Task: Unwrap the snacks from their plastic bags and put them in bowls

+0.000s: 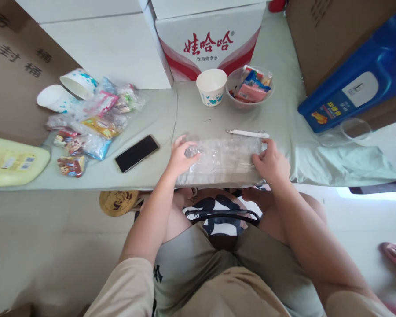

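Note:
A clear plastic bag (226, 158) lies spread out along the front edge of the table. My left hand (181, 158) grips its crumpled left end between thumb and fingers. At the right end, my right hand (273, 163) pinches the bag near its corner. Just behind the bag lies a white pen-like tool (247, 133) with a thin tip. A dark-screened phone (137, 153) rests to the left of my left hand.
A paper cup (211, 88) stands beside a clear bowl (247, 105) of wrapped snacks. Tipped paper cups (57, 99) and several snack packets (100, 127) are at the left. A blue bottle (350, 83) and a clear plastic cup (355, 130) are at the right; boxes (214, 44) line the back.

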The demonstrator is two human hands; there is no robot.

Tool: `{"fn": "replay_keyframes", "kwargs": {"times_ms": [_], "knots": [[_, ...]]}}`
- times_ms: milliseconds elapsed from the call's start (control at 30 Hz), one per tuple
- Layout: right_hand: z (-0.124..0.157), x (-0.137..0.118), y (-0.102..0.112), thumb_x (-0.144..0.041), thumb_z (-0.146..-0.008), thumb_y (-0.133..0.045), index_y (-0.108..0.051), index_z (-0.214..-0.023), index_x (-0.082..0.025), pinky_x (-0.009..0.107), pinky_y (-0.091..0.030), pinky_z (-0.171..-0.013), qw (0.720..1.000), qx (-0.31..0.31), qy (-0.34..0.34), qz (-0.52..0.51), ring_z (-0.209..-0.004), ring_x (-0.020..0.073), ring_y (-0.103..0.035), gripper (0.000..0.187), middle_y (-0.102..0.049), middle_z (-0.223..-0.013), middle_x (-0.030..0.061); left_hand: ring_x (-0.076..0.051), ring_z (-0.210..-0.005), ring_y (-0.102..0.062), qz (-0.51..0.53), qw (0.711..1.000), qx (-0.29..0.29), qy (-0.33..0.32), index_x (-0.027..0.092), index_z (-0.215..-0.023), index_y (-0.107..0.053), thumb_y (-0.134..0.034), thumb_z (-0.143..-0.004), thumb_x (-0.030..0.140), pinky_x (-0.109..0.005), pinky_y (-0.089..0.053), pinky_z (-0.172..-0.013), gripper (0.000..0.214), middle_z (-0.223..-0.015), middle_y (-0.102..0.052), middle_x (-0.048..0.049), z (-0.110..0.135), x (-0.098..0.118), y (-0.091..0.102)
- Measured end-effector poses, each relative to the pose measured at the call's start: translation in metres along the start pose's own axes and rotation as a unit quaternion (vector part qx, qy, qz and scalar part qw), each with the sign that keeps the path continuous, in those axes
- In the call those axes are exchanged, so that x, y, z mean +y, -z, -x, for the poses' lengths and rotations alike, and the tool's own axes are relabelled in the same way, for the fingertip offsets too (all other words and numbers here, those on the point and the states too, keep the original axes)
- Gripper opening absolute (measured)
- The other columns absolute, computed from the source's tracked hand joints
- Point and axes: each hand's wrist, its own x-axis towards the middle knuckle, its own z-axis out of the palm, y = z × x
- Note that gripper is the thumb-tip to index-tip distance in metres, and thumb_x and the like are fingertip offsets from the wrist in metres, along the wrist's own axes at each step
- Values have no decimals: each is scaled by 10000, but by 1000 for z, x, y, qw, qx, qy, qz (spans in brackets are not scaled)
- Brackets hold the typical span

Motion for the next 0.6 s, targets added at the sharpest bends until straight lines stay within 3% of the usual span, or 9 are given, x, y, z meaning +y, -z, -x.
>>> {"fn": "replay_keyframes", "kwargs": {"times_ms": [67,133,200,300,433,500,600], "knots": [[3,2,-4,-403,-829,-587,-565,-1376,-254,524,-554,-802,998,39,40,5,-846,327,-660,568,-699,-1006,129,-275,-1231,-635,16,999,-31,7,200,-824,-718,-796,-690,160,-453,-477,-1083,160,-1260,-694,-115,0,1,-2],[9,6,-6,-384,-822,-597,-532,-1434,-248,599,-532,-887,995,63,77,11,-1025,390,-647,631,-635,-1191,186,-205,-956,-691,83,995,-42,34,195,-763,-672,-753,-729,176,-375,-539,-937,91,-952,-729,-56,0,4,-3],[16,10,-5,-353,-789,-634,-476,-1498,-264,699,-468,-975,994,39,103,19,-1198,462,-577,732,-560,-1319,211,-147,-728,-648,173,981,-42,72,197,-746,-621,-751,-732,215,-290,-541,-740,131,-755,-651,4,0,8,-3],[22,15,5,-392,-750,-705,-422,-1536,-292,775,-376,-1070,989,-52,138,7,-1377,518,-445,841,-457,-1469,207,-117,-620,-632,268,952,-101,109,202,-799,-580,-783,-687,254,-226,-468,-535,238,-809,-620,16,-1,16,-1],[12,3,15,-547,-844,-681,-378,-1553,-270,640,-345,-1218,963,-87,225,-121,-1508,416,-366,819,-380,-1600,176,-87,-564,-611,291,923,-232,101,202,-835,-578,-817,-631,238,-196,-409,-453,316,-904,-626,6,-7,27,-1],[3,-12,13,-600,-842,-690,-366,-1563,-257,598,-326,-1251,934,-145,265,-191,-1524,378,-374,862,-401,-1622,166,-83,-556,-610,306,898,-302,92,200,-826,-578,-834,-623,232,-191,-397,-439,328,-941,-645,-5,-9,33,-2],[-5,-35,4,-579,-771,-764,-383,-1565,-214,525,-448,-1183,862,-324,271,-280,-1430,336,-523,953,-532,-1546,174,-76,-533,-598,348,855,-373,94,199,-796,-564,-870,-625,265,-194,-386,-424,357,-980,-671,-25,-10,42,-1]]}}
